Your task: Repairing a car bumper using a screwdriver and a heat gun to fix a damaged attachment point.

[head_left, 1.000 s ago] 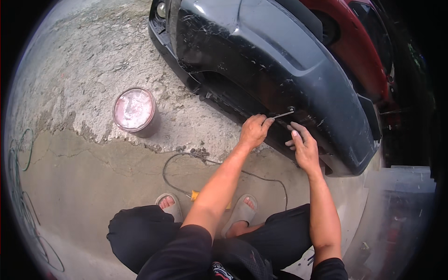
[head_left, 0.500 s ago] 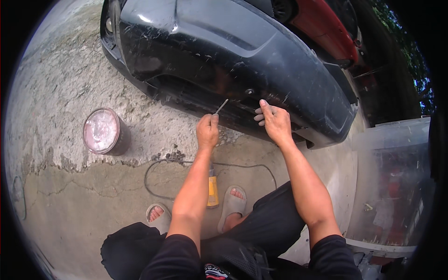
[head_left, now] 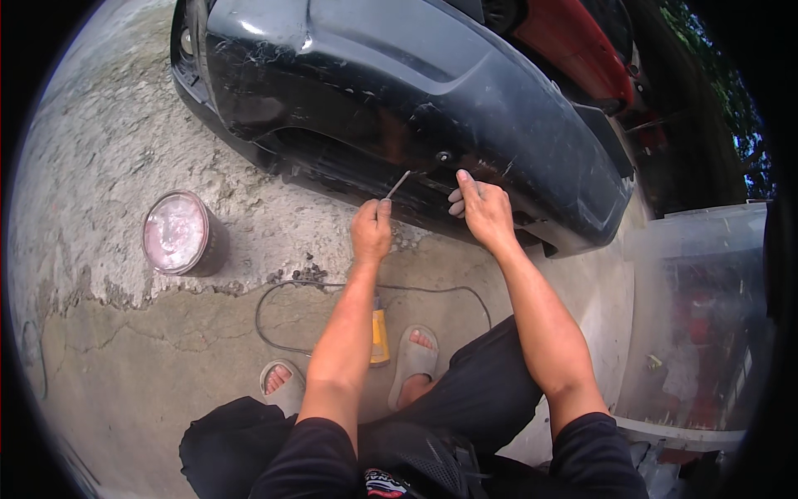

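Note:
A scuffed black car bumper (head_left: 341, 83) lies across the upper middle, with a small round fitting (head_left: 443, 156) on its face. My left hand (head_left: 371, 229) grips a thin metal tool (head_left: 400, 182) upright, its tip left of and below that fitting. My right hand (head_left: 482, 208) is just below the fitting, thumb raised and fingers curled; whether it holds something small I cannot make out.
A pink-smeared bucket (head_left: 174, 233) stands on rough concrete (head_left: 100, 208) at left. A yellow power tool (head_left: 378, 337) and black cord (head_left: 299, 283) lie by my sandalled feet (head_left: 416, 358). A red car (head_left: 582, 46) is behind; a translucent panel (head_left: 690, 333) is at right.
Since a second ago, the tool has come away from the fitting, down and left, in my left hand. My right thumb has risen and the whole view has shifted.

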Available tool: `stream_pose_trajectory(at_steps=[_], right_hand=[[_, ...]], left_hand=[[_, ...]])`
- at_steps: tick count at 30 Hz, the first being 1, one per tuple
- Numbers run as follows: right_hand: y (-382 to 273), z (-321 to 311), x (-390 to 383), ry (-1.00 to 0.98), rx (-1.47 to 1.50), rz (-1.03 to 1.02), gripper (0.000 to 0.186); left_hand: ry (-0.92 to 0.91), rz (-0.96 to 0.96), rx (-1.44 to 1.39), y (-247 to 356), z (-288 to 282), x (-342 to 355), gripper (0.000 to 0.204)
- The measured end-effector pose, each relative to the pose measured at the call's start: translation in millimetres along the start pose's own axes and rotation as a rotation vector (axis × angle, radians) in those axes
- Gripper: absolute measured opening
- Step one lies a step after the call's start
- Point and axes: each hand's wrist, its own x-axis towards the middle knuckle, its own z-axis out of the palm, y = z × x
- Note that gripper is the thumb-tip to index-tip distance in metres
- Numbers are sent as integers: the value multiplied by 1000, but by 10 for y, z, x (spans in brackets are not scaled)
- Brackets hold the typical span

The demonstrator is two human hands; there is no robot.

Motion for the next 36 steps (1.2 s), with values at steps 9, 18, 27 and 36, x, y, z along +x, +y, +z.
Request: stream_pose_trajectory(at_steps=[9, 18, 27, 36], right_hand=[[-138, -4, -64, 81, -88, 25, 63], [-82, -1, -44, 61, -72, -22, 63], [-64, 27, -23, -16, -23, 20, 63], [-89, 40, -29, -9, 98, -35, 60]], left_hand=[[67, 232, 96, 303, -46, 88, 42], [8, 101, 225, 281, -63, 60, 43], [67, 125, 254, 262, -42, 28, 45], [3, -100, 239, 493, 72, -95, 52]])
